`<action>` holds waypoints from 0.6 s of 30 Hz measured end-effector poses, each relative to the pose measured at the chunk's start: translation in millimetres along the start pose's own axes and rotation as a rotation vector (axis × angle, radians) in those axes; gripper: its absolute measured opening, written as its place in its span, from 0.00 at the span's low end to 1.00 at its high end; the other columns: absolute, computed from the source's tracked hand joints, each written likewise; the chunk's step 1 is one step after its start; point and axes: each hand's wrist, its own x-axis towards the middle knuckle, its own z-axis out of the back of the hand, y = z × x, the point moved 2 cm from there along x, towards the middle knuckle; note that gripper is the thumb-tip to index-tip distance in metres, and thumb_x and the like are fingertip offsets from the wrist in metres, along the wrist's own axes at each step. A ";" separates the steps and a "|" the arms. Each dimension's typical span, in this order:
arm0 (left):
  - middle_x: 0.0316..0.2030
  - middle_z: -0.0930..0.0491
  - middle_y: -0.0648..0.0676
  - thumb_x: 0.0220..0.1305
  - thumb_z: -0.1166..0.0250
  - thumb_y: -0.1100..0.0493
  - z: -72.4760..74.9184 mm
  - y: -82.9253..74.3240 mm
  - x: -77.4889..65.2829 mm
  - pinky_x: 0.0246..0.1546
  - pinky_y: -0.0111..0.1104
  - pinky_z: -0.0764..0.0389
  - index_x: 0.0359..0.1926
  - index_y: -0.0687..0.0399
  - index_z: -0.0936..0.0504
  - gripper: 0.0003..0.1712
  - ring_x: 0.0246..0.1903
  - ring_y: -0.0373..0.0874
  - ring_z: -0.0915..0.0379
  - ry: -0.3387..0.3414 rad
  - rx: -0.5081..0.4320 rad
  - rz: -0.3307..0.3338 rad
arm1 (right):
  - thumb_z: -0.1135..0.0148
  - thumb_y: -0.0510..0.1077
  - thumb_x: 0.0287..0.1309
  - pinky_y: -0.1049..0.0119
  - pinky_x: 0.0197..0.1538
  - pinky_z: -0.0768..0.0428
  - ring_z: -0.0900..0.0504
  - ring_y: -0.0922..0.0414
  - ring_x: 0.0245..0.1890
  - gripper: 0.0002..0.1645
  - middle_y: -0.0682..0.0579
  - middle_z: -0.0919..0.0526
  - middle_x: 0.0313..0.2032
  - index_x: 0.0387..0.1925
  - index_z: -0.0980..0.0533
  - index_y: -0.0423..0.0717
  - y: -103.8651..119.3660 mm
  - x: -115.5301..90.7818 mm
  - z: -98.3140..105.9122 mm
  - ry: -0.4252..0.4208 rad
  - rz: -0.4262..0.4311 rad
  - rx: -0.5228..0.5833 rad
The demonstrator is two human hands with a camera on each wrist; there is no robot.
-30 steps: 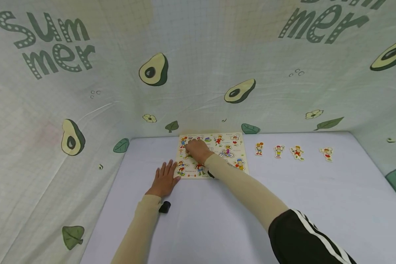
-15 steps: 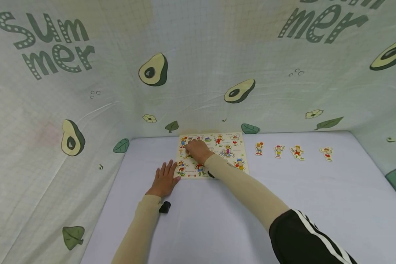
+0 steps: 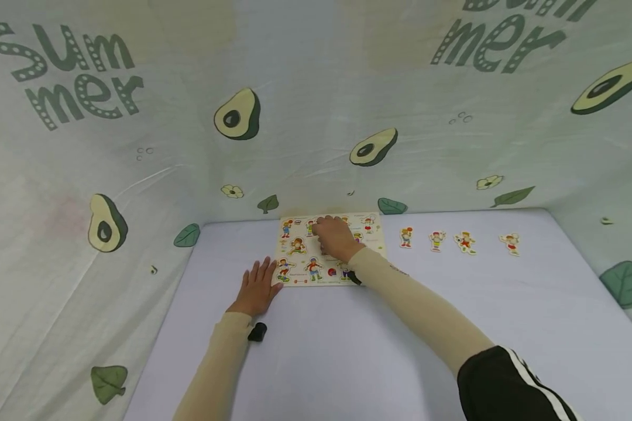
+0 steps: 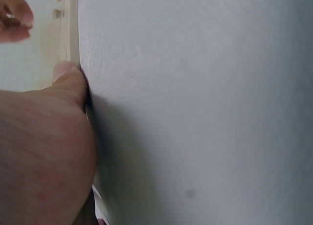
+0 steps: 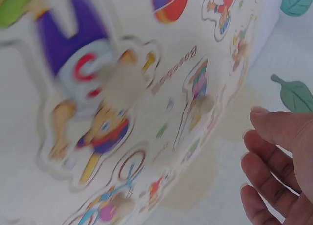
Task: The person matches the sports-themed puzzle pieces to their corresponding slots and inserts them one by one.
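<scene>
A cream puzzle board (image 3: 311, 251) with sports figures lies at the far side of the table. My left hand (image 3: 255, 289) rests with spread fingers by its left edge; in the left wrist view the thumb (image 4: 71, 83) lies along the board's side. Over the board's middle is my right hand (image 3: 337, 237), covering some of the figures. In the right wrist view its fingers (image 5: 266, 178) are loosely curled with nothing between them. A baseball figure (image 5: 93, 78) with a pale, blurred knob shows large there. Left of the right hand, a running figure (image 3: 297, 245) lies in the board.
Several loose figure pieces lie in a row right of the board: one with a ball (image 3: 406, 237), others farther right (image 3: 465, 242), the last one (image 3: 510, 243) set apart. A printed cloth (image 3: 305, 146) with avocados and leaves hangs behind the white table (image 3: 347, 351).
My right hand has shifted right from the board's left part, uncovering the running figure and neighbouring ones. The left hand stays by the board's edge. The head view has turned slightly.
</scene>
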 end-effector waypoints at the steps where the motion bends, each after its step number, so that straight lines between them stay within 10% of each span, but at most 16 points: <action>1: 0.84 0.58 0.68 0.85 0.49 0.49 -0.1 0.3 -0.4 0.80 0.64 0.63 0.83 0.64 0.50 0.39 0.82 0.70 0.68 -0.003 -0.002 -0.002 | 0.28 0.39 0.68 0.54 0.54 0.16 0.15 0.49 0.50 0.11 0.48 0.12 0.49 0.50 0.14 0.46 -2.9 -4.0 2.2 -0.023 -0.002 -0.003; 18: 0.83 0.57 0.69 0.85 0.49 0.50 3.7 -6.6 -6.3 0.80 0.64 0.63 0.83 0.65 0.49 0.38 0.82 0.71 0.67 -0.006 -0.009 0.004 | 0.27 0.38 0.66 0.54 0.54 0.19 0.17 0.49 0.49 0.10 0.48 0.14 0.47 0.48 0.15 0.45 -64.3 -75.1 14.4 -0.088 -0.119 -0.072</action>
